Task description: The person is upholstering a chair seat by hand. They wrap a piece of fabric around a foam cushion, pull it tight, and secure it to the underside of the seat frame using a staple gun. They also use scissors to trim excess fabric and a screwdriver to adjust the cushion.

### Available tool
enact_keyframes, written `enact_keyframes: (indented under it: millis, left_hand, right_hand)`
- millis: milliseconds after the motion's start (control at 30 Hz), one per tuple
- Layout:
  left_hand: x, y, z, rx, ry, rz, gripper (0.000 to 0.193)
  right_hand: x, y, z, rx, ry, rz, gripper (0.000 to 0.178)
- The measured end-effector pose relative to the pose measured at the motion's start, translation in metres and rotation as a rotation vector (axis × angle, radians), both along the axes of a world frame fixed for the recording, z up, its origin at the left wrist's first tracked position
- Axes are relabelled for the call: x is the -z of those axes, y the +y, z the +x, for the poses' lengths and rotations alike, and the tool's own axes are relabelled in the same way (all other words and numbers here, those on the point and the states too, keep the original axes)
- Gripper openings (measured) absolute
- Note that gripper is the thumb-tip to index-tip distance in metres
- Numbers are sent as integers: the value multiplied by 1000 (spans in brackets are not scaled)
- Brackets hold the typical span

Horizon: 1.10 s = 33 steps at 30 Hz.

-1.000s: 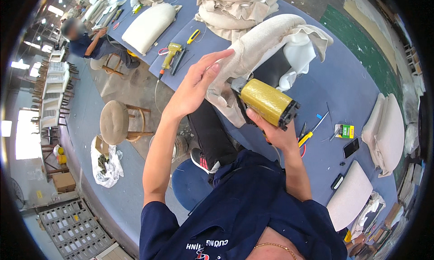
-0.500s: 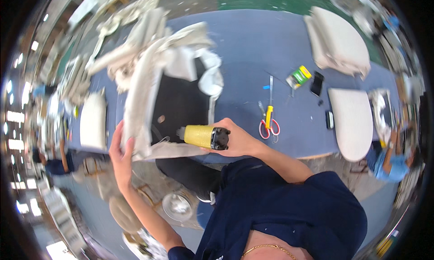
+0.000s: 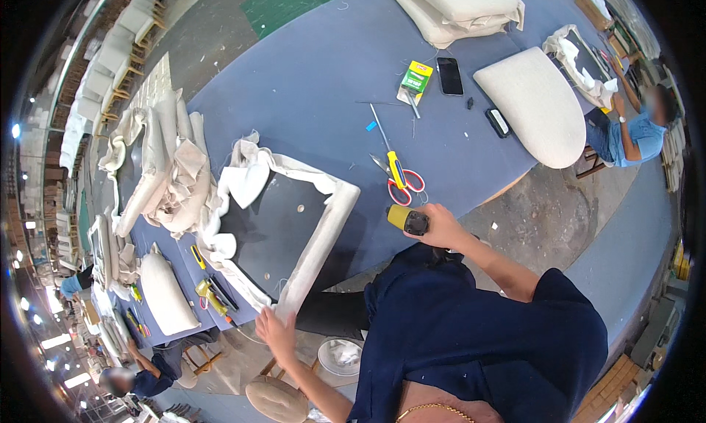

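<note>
In front of me on the blue table lies a seat panel [image 3: 276, 224], its black underside up and cream fabric folded over its edges. White padding shows at its left and far sides. My left hand [image 3: 276, 336] grips the panel's near corner between thumb and fingers. Wrapped around a yellow and black staple gun [image 3: 403, 218], my right hand [image 3: 445, 228] is off the panel, to its right and close to the table's front edge. Red-handled scissors [image 3: 400, 193] and a yellow-handled screwdriver [image 3: 396, 169] lie just beyond the gun.
A small green and yellow box [image 3: 416, 79], a phone [image 3: 450, 76] and a cream cushion [image 3: 533, 107] occupy the right side. More cushions [image 3: 460, 7] are stacked at the back. Fabric bundles [image 3: 165, 173] and another staple gun [image 3: 212, 296] lie left. Other people work at both sides.
The panel has turned and come down flatter on the table. My right hand has drawn the staple gun away from it to the right. The view has swung rightward.
</note>
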<state>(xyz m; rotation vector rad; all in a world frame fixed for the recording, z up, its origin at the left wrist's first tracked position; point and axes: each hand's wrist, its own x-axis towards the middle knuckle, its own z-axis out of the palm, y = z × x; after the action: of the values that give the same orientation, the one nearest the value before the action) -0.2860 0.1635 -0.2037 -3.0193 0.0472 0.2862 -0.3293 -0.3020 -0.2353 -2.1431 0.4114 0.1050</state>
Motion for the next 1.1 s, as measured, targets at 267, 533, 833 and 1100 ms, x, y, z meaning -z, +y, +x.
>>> enact_keyframes:
  millis: [267,533,833,1100]
  left_hand:
    - [34,-284,6,273,493,-1368,53]
    - [82,-306,9,287,416,-1572,51]
    - [122,-327,32,329,702,-1036,48]
    - [164,-458,177,776,480,-897,45]
  right_hand:
    - [-50,22,16,-5,-282,405,29]
    - [-54,17,19,195,-397,468,26]
    - [-7,-54,40,495,-17,-8,53]
    - [88,-157,57,518,388,-246,38]
